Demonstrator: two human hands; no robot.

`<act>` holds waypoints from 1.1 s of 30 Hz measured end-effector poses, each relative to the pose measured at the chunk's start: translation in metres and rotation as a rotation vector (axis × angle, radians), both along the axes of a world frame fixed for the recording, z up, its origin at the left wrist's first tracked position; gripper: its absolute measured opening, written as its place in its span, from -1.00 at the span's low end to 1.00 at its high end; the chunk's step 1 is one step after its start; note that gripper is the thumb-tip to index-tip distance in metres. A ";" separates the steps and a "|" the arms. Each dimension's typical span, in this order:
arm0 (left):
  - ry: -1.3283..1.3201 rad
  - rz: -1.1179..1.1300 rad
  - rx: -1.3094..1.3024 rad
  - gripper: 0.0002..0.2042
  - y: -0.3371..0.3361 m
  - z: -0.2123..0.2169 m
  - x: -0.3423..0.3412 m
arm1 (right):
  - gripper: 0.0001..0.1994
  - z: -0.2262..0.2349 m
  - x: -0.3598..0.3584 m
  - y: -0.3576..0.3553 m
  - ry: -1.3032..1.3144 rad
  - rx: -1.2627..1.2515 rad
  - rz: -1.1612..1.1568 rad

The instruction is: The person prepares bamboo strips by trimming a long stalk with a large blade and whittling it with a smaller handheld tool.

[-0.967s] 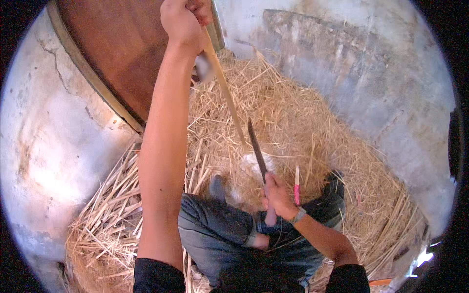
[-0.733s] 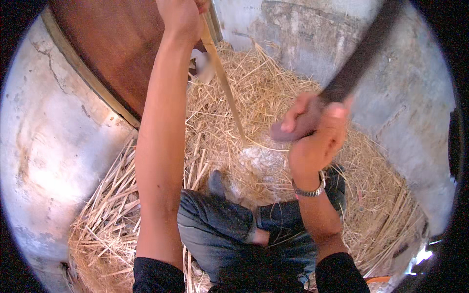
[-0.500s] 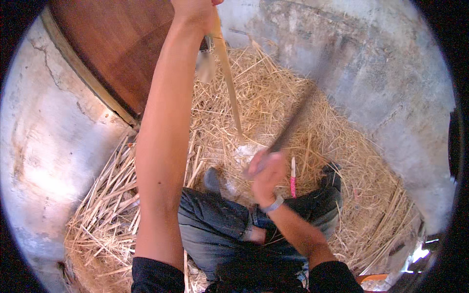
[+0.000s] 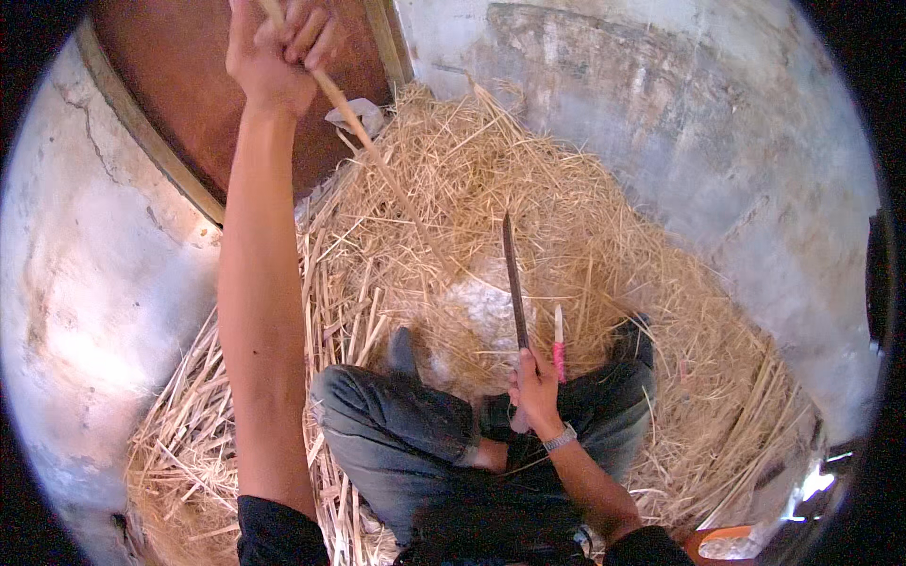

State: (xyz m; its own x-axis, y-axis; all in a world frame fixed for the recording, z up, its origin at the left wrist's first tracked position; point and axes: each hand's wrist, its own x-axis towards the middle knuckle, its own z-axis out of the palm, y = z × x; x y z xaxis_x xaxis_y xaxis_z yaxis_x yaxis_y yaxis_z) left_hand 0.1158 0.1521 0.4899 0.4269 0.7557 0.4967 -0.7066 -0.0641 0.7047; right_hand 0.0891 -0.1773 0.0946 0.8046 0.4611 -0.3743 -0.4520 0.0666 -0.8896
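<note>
The left hand [image 4: 283,57] is raised at the upper left, in front of a brown door panel [image 4: 283,123], its grip wrapped around the upper part of a thin pale stick [image 4: 377,158]. The stick slants down to the right over the heaped straw [image 4: 538,189], its lower end near a whitish patch [image 4: 481,304]; whether that end touches the straw is hard to tell. The right hand [image 4: 536,389], with a wristwatch [image 4: 561,438] on its wrist, has its grip closed on the handle of a long dark knife [image 4: 512,274], held low above the crossed legs in jeans [image 4: 396,415], blade pointing away from the body. Just right of that blade is a smaller knife [image 4: 559,344] with a pink handle, its pale blade pointing away too. A stained, greyish wall [image 4: 679,123] rises behind the straw.
</note>
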 end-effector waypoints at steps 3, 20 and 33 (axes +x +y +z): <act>0.022 -0.451 0.254 -0.33 0.054 -0.043 -0.012 | -0.64 -0.008 -0.012 -0.005 0.066 0.006 0.023; 0.244 0.329 0.065 -0.34 -0.007 -0.125 -0.006 | -0.65 -0.043 -0.033 -0.025 0.029 -0.106 0.060; -0.101 0.364 0.083 -0.38 0.014 -0.066 -0.054 | -0.59 -0.041 -0.042 -0.008 -0.077 -0.193 0.212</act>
